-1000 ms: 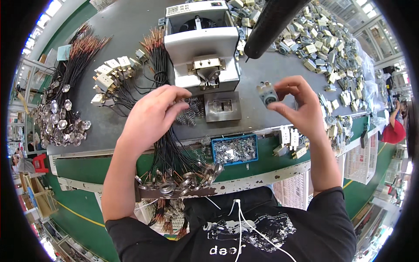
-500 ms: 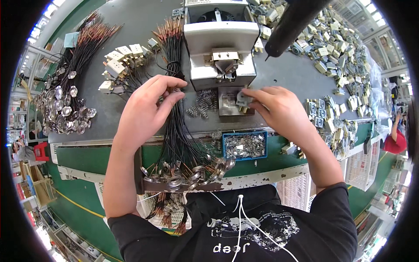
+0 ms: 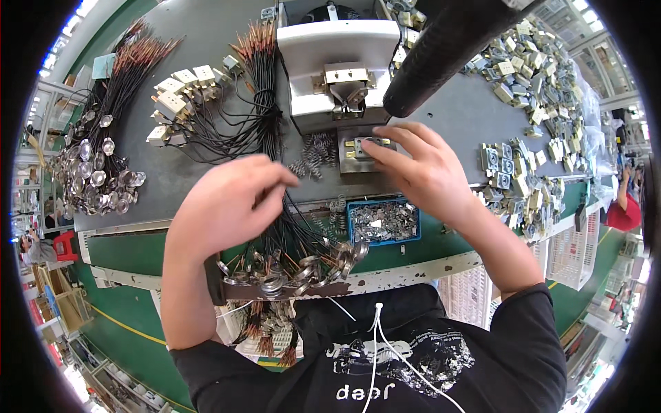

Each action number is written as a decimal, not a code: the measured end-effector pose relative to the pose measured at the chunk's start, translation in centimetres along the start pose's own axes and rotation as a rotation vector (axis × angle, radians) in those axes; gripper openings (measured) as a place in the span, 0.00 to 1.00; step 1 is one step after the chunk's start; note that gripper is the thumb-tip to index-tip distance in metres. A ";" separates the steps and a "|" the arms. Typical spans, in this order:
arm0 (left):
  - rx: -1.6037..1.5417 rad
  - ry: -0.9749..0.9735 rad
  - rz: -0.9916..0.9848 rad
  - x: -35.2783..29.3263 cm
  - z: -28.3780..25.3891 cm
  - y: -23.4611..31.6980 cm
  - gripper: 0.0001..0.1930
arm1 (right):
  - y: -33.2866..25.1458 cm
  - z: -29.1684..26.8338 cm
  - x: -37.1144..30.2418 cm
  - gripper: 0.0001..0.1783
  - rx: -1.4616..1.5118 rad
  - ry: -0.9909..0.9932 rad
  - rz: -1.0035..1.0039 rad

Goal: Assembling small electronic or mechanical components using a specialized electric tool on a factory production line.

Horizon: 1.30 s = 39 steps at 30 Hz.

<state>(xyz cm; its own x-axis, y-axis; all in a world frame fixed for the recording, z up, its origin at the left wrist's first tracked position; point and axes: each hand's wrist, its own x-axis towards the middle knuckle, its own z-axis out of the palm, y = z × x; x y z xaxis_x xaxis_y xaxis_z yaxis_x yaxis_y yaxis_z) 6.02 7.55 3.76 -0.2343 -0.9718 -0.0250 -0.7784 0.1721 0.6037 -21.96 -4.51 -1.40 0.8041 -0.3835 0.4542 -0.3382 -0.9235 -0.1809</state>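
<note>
My right hand has its thumb and fingers on a small grey connector block with brass-coloured tabs. That block lies on the metal fixture plate in front of the bench press. Blurred by motion, my left hand hangs over the lower part of a bundle of black wires, its fingers bent. Whether it holds anything cannot be made out. Close to its fingertips lies a pile of small coil springs.
A blue tray of small metal parts sits at the near edge. Wired metal cups hang beside it. Leftward are cream connectors and another wire bundle; rightward, heaped connector blocks. A dark tube slants over the bench.
My left hand has dropped toward me, away from the upper wire bundle. My right hand has set the connector block flat on the fixture plate. The view has shifted slightly.
</note>
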 end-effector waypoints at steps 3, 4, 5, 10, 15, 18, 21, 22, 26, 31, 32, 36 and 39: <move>0.070 -0.201 -0.021 -1.2 0.4 0.8 0.12 | -3.2 0.0 0.2 0.12 0.459 -0.213 0.139; 0.119 -0.306 -0.033 -1.3 0.4 1.2 0.13 | -4.6 1.0 0.5 0.10 0.588 -0.323 0.234; 0.128 -0.328 -0.073 -1.0 0.5 1.6 0.14 | -5.2 1.8 1.4 0.13 0.605 -0.475 0.249; 0.130 -0.332 -0.067 -1.7 -0.7 1.8 0.14 | -6.6 4.1 3.7 0.17 0.702 -0.743 0.284; 0.105 -0.362 -0.120 -2.4 -2.1 1.7 0.11 | -6.1 2.5 3.4 0.18 0.813 -0.718 0.422; 0.086 -0.357 -0.114 -2.7 -2.5 1.4 0.12 | -5.4 1.1 3.1 0.18 0.958 -0.712 0.499; 0.060 -0.283 -0.029 -2.9 -1.7 1.1 0.19 | -4.9 0.5 3.5 0.17 1.108 -0.807 0.603; 0.073 -0.234 -0.038 -2.5 -1.1 1.6 0.20 | -4.7 0.4 3.5 0.15 1.190 -0.853 0.658; 0.277 -0.433 -0.098 -1.0 0.0 3.1 0.19 | -3.8 0.7 3.3 0.15 0.953 -0.776 0.467; 0.254 -0.480 -0.108 -0.6 -0.1 2.5 0.15 | -4.5 1.4 3.0 0.15 0.954 -0.791 0.512; 0.250 -0.457 -0.092 -0.7 -0.1 2.3 0.14 | -4.6 1.4 3.0 0.16 0.946 -0.782 0.508; 0.196 -0.459 -0.083 -0.2 -0.5 2.2 0.14 | -4.7 0.6 4.3 0.15 0.996 -0.881 0.626; 0.166 -0.461 -0.061 -0.3 -0.8 1.9 0.13 | -4.6 0.7 4.8 0.15 1.003 -1.005 0.662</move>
<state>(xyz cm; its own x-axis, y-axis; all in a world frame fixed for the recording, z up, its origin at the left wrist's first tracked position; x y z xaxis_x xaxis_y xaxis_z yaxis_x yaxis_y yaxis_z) 5.03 8.06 5.55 -0.3897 -0.8151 -0.4287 -0.8720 0.1769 0.4564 -16.26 -2.13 1.02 0.7720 -0.1783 -0.6101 -0.6281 -0.0666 -0.7753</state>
